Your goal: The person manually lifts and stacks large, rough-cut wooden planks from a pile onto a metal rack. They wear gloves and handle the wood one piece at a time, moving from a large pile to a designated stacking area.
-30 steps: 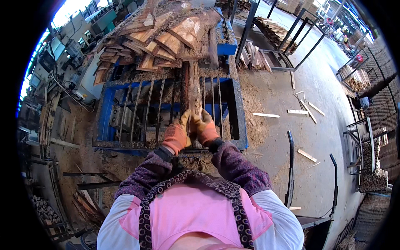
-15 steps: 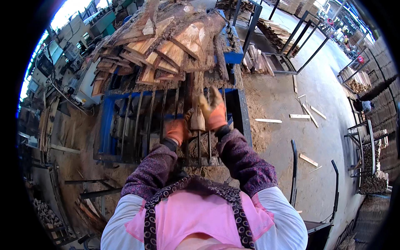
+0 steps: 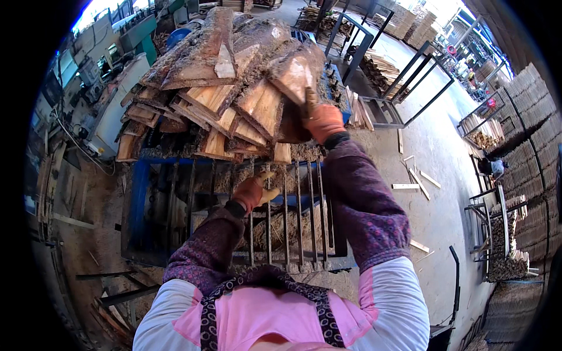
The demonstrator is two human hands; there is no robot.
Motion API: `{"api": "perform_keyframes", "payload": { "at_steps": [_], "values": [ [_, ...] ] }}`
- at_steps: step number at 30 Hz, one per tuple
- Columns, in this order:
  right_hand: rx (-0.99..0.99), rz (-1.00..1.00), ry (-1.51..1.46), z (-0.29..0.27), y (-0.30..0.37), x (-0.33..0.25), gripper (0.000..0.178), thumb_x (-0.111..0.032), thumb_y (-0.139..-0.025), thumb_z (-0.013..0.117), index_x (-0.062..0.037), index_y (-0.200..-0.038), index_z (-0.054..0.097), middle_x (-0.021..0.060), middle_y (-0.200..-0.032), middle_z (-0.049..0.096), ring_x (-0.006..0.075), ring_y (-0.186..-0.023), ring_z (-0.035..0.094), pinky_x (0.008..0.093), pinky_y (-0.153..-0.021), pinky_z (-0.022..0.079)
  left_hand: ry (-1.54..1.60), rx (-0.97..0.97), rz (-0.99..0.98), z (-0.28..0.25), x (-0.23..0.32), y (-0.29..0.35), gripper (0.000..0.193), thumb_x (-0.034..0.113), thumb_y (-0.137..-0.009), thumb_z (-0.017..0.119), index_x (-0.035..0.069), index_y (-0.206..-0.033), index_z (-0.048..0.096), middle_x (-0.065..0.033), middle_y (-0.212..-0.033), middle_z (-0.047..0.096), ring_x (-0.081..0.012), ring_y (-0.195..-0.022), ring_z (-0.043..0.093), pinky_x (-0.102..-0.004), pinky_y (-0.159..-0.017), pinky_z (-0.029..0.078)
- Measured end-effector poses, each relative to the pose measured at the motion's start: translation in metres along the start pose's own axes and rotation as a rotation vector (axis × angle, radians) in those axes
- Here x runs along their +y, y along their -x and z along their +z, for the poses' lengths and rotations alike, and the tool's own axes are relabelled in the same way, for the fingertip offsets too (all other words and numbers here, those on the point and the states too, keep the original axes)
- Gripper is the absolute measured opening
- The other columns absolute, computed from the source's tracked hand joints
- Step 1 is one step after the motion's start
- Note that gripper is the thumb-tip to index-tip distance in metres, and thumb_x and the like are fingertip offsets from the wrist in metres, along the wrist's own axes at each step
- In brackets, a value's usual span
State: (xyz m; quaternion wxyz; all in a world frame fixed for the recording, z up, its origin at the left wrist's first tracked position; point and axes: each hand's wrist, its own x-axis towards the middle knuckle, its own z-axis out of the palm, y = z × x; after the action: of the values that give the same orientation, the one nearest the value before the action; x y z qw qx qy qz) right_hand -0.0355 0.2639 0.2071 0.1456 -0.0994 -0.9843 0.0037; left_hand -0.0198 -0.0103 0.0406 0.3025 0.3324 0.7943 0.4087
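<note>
My right hand (image 3: 324,121), in an orange glove with worn yellowish fingers, is at the near corner of a bark-edged board (image 3: 297,75) on top of a heap. Its fingers lie closed along the board's edge; the thumb is hidden. Lower and to the left, my left hand (image 3: 254,192), gloved alike, hovers over dark metal bars (image 3: 285,219) with thumb and fingers apart and nothing in it. Between the hands, the pale end of a narrow wood piece (image 3: 282,153) pokes out from under the heap. Several rough boards (image 3: 213,111) overlap to the left.
The bars span a blue metal frame (image 3: 130,205) with sawdust beneath. Black metal racks (image 3: 380,111) stand at far right, near stacked wood strips (image 3: 383,70). Loose sticks (image 3: 420,184) lie on the concrete floor. Machinery (image 3: 108,111) stands at left.
My right hand has moved forward and right, from the narrow wood piece to the heap's top board. My left hand has come off that piece, which now sticks out less over the bars.
</note>
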Motion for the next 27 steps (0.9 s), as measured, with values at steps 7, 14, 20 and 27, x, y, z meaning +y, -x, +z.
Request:
{"api": "perform_keyframes", "payload": {
  "at_steps": [7,14,20,27],
  "values": [
    [0.365,-0.294,0.039,-0.113,0.141,-0.001,0.037,-0.017,-0.095,0.064,-0.0138,-0.133,0.062,0.0163,-0.106,0.073,0.0325,-0.065,0.067,0.0417,-0.058,0.054,1.61,-0.684,0.213,-0.055,0.112,0.003,0.089,0.07,-0.098,0.046,0.005,-0.157,0.033,-0.0301,-0.145,0.052,-0.0427,-0.124,0.061,-0.0567,-0.099,0.055],
    [-0.041,0.103,-0.935,-0.102,0.391,-0.021,0.073,-0.012,-0.089,0.07,-0.0082,-0.154,0.036,0.0188,-0.147,0.052,0.0285,-0.116,0.062,0.0406,-0.092,0.053,0.718,-0.197,0.674,0.069,0.07,-0.009,0.037,0.039,-0.104,0.057,0.006,-0.119,0.064,-0.0167,-0.131,0.064,-0.0304,-0.123,0.06,-0.0487,-0.108,0.046],
    [0.088,0.796,-1.628,-0.027,0.497,-0.07,0.07,-0.024,-0.093,0.075,0.0017,-0.149,0.043,0.0113,-0.132,0.063,0.0214,-0.114,0.062,0.0358,-0.097,0.052,1.2,-0.42,0.352,0.211,0.033,0.082,0.011,0.016,-0.096,0.068,0.005,-0.094,0.065,-0.0075,-0.094,0.068,-0.0235,-0.097,0.065,-0.0455,-0.1,0.046],
    [-0.256,0.473,-1.752,-0.006,0.481,-0.104,0.066,-0.031,-0.093,0.075,0.0036,-0.143,0.048,0.0108,-0.127,0.064,0.0178,-0.108,0.064,0.0317,-0.091,0.054,0.733,0.291,0.022,0.156,0.018,0.209,0.053,0.019,-0.089,0.075,0.003,-0.133,0.052,-0.0123,-0.125,0.058,-0.0247,-0.11,0.061,-0.0391,-0.096,0.051]
  ]
}}
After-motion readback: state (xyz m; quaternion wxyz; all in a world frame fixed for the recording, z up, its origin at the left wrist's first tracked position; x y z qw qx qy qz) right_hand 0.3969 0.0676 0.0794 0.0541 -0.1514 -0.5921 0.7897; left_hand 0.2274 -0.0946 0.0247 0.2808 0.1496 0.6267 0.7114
